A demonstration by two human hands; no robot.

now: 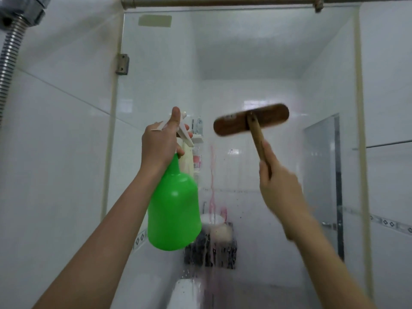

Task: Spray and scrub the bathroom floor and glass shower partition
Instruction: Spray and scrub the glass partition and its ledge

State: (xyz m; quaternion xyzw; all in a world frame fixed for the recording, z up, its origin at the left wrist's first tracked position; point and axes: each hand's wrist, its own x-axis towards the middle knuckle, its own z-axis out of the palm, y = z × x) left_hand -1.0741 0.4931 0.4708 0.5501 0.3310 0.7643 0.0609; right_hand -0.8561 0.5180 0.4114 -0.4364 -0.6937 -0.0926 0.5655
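I see the left hand (159,144) wrapped around the neck of the green spray bottle (175,208), thumb up by the white trigger, held near the glass partition (278,63). The right hand (278,181) grips the wooden handle of the brush (250,122), whose head is up against the wet, streaked glass.

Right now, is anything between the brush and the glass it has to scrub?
Nothing visible. The brush in the right hand is up at the glass partition; the green spray bottle in the left hand hangs off to its side.
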